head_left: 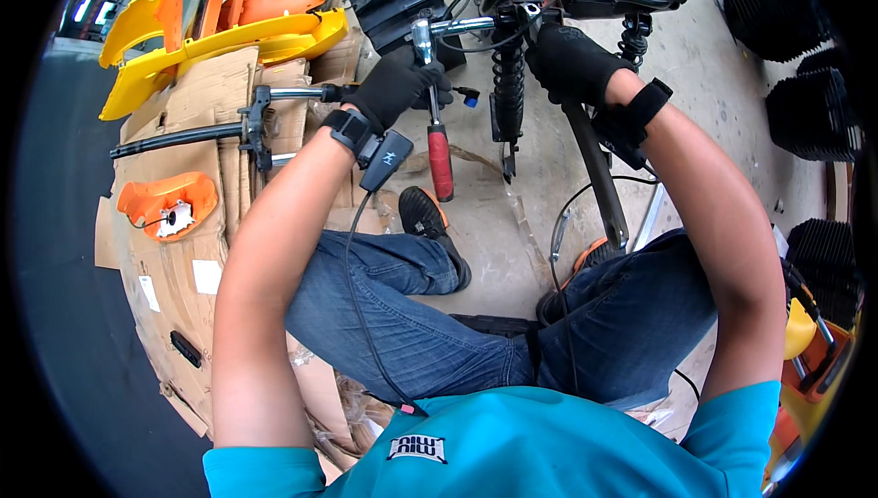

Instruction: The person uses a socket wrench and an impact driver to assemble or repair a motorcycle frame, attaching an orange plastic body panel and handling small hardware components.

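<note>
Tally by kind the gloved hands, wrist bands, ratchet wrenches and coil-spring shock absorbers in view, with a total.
Black-gloved hands, left and right: 2
Black wrist bands: 2
Red-handled, silver metal ratchet wrench: 1
Black coil-spring shock absorbers: 2
Total: 7

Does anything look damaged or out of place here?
Nothing looks clearly broken or spilled. The cardboard at left looks untidy, though: its sheets overlap unevenly, with an orange part lying on it.
</note>
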`<state>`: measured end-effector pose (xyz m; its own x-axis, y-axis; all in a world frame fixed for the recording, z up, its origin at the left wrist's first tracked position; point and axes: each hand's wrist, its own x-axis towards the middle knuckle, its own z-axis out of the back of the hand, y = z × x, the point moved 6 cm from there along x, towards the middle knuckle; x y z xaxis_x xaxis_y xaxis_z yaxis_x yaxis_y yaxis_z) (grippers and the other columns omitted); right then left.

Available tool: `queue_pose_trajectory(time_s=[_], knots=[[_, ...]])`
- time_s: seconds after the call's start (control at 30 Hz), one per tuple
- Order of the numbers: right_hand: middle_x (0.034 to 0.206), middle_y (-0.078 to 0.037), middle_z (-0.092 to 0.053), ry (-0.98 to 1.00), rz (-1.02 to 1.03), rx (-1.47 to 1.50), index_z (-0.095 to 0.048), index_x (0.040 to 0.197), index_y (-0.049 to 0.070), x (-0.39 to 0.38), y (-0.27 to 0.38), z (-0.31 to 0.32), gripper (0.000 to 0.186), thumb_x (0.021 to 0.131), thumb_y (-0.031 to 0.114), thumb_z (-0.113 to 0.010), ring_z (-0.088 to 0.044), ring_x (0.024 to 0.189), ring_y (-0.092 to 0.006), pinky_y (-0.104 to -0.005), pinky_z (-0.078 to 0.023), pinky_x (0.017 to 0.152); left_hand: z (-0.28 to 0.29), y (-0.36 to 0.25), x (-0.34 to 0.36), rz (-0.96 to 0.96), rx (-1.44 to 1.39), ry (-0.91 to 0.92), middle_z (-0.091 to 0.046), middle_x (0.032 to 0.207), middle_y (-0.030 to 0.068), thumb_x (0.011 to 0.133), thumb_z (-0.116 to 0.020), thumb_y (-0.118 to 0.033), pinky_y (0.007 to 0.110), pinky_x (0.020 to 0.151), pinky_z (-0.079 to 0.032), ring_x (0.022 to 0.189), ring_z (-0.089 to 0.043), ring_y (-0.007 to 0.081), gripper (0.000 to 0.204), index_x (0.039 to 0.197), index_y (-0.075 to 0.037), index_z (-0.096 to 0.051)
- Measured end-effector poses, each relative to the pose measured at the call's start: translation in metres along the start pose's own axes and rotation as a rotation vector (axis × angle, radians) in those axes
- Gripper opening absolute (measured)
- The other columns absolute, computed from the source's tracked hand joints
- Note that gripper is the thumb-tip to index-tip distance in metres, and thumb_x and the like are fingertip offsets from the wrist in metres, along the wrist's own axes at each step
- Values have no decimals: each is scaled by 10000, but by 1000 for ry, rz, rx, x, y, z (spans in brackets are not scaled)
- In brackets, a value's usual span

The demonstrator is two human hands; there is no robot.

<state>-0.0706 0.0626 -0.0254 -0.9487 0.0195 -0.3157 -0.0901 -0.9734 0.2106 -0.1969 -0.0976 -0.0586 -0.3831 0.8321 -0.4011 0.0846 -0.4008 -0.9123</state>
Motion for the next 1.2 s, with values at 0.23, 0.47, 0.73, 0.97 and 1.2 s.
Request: queue_pose_trajectory(time_s=[0.23, 0.47, 0.73, 0.97, 1.2], knots=[[647, -100, -619, -35, -55, 147, -552, 790, -27, 3, -10, -8, 144, 864, 97, -556, -652, 563, -189, -293, -528, 479, -12, 5, 2, -55, 54, -69, -647, 929, 147, 921, -532, -133, 319, 768, -554, 860, -675, 229, 146, 998, -18, -484], [649, -99, -620, -34, -32, 111, -552, 797, -35, 0, -2, 0, 154, 857, 106, -568, -659, 568, -199, -303, -533, 485, -12, 12, 8, -155, 45, -167, -641, 879, 125, 915, -527, -76, 322, 729, -547, 788, -660, 200, 116, 996, -11, -475], [672, -107, -629, -19, -30, 132, -545, 803, -37, 3, 2, 1, 192, 875, 141, -536, -657, 574, -216, -329, -536, 500, -1, 26, 18, -309, 206, -247, -637, 864, 123, 900, -543, -62, 317, 711, -559, 772, -655, 187, 124, 979, 5, -473], [661, -111, -622, -97, -142, 256, -514, 887, -46, 2, -10, 0, 218, 900, 171, -506, -650, 566, -218, -329, -530, 488, -2, 4, 4, -49, 22, -84, -639, 902, 134, 892, -558, -98, 322, 740, -565, 826, -673, 224, 141, 987, -9, -504], [621, -99, -613, -133, -138, 205, -522, 833, -48, -1, 2, 9, 221, 891, 165, -510, -642, 553, -206, -310, -516, 475, 16, 27, -24, 228, -15, -61, -643, 858, 126, 881, -576, -119, 308, 675, -562, 743, -669, 203, 193, 1000, 29, -542]])
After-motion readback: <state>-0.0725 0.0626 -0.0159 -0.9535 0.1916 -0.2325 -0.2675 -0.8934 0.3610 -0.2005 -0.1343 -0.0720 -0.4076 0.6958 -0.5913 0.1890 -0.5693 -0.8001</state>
